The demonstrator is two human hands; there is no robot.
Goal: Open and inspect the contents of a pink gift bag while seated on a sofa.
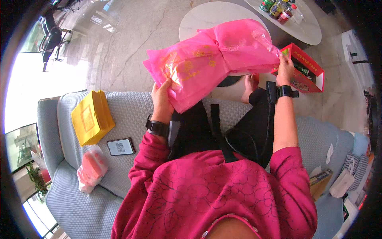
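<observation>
A stack of thin pink plastic bags (191,64) with gold print spreads between my two hands, above my knees. Its near left corner is pinched by my left hand (162,97), the thumb lying on top. My right hand (285,69) grips the right end of the stack. Across its middle the plastic is gathered into a crease, and the right part looks puffed and wrinkled. Behind the bags, part of a round white table (206,16) is hidden.
Left on the grey sofa (128,101) lie a stack of yellow bags (92,118), a smartphone (121,146) and a clear bag with pink contents (92,170). An open red box (307,67) is on the floor at right. Bottles (277,10) stand on the farther table (307,27).
</observation>
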